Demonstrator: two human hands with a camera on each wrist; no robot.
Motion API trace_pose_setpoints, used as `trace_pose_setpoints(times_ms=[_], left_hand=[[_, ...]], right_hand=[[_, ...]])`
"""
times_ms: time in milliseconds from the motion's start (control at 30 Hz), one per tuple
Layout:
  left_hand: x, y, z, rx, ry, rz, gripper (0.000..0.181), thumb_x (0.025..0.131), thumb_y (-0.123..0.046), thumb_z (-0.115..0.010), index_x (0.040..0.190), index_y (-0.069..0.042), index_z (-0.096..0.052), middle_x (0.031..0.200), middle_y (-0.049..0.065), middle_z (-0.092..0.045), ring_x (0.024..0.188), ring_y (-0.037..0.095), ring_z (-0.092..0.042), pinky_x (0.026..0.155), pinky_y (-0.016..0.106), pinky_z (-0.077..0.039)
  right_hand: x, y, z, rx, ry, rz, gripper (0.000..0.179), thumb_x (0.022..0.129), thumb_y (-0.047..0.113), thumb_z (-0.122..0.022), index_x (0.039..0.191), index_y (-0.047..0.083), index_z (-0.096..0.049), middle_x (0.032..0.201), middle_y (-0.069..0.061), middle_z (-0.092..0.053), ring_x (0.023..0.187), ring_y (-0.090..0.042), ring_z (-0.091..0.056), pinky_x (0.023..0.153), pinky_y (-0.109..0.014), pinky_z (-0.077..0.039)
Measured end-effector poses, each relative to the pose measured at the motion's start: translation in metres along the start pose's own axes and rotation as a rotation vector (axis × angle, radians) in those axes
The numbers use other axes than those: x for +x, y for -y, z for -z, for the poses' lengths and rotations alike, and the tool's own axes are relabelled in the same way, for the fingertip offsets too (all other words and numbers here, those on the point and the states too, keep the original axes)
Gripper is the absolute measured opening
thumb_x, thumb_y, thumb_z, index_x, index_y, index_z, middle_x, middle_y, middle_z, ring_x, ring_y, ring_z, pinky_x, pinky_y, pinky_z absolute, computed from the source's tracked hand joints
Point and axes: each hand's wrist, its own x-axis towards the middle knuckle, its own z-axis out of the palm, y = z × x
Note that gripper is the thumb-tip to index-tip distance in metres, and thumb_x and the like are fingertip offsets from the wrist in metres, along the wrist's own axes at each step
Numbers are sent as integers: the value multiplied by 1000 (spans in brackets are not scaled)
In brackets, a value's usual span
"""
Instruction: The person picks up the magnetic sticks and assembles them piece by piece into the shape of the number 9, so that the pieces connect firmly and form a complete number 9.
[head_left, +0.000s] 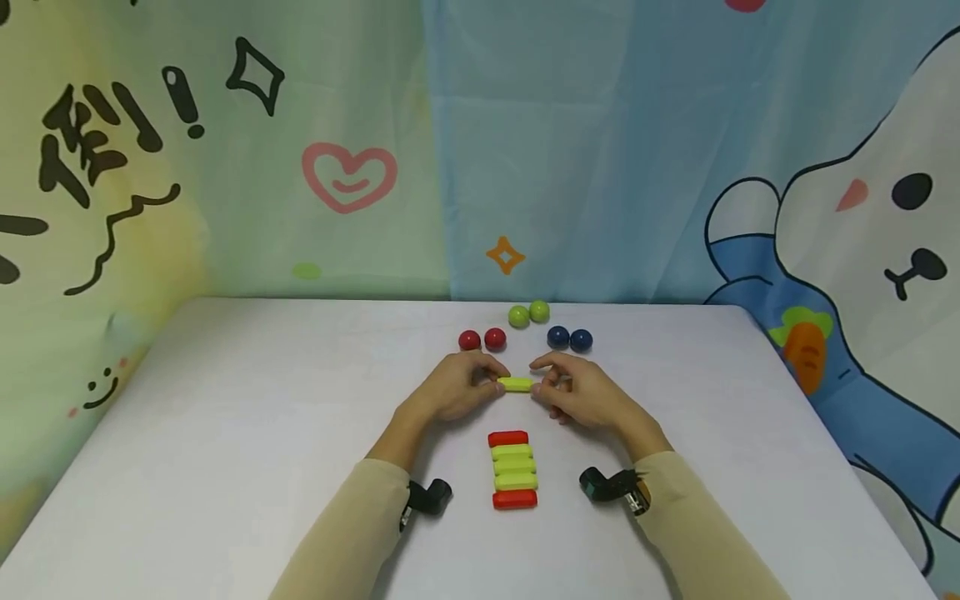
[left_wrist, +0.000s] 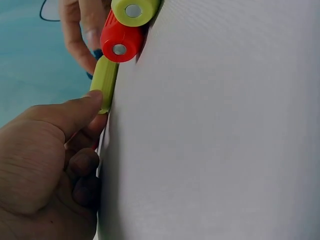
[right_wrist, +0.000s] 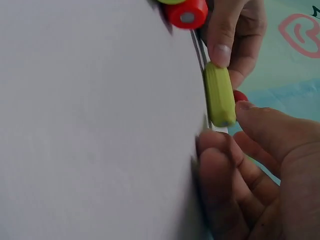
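Observation:
My left hand (head_left: 457, 387) pinches the left end of a yellow-green magnetic stick (head_left: 515, 384), which lies crosswise between my hands. In the left wrist view the thumb presses along this stick (left_wrist: 104, 85). My right hand (head_left: 588, 392) is at the other end, its thumb tip right at the stick and its index finger raised apart from it. The right wrist view shows the right thumb (right_wrist: 265, 122) beside the stick's end, with the other fingers loosely bent below. Nearer the body lies a row of sticks: a red stick (head_left: 508, 438), several yellow-green sticks (head_left: 513, 467) and another red stick (head_left: 515, 499).
Beyond my hands sit two red balls (head_left: 482, 339), two green balls (head_left: 528, 314) and two dark blue balls (head_left: 569, 338). The white table (head_left: 262, 433) ends at a printed curtain (head_left: 540, 150) behind it.

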Motion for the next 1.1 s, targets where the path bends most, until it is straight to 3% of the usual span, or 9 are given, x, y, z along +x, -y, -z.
trace_pose_setpoints(times_ms=[233,533,833,1100], left_hand=[[0,-3,2,-11,-1,2,21,97,-21,-72,118,-20,-74,100,-7,-66,104,16,-57,100,37,-48],[-2,-2,1,6,-1,10,22,98,-22,-71,119,-19,-74,101,-6,-66,105,17,-57,101,37,-47],[-4,0,1,0,21,2,24,97,-22,-71,121,-20,-73,103,-7,-66,105,16,-57,101,36,-48],[-2,2,-1,-3,17,-6,23,98,-22,-71,120,-21,-73,103,-7,-66,105,14,-57,100,34,-49]], right_hand=[[-8,-1,29,-190,-27,34,34,100,23,-67,130,9,-63,96,-4,-66,65,-15,-60,61,-32,-54],[-12,-10,44,-279,-162,117,27,98,21,-71,122,10,-69,86,0,-63,76,-17,-58,65,-31,-49],[-16,-26,52,-296,-303,129,33,97,16,-71,128,7,-66,124,-12,-62,95,-28,-65,72,-36,-54],[-10,-35,58,-304,-308,106,41,98,18,-70,136,10,-60,140,-14,-51,97,-30,-65,81,-44,-54]])
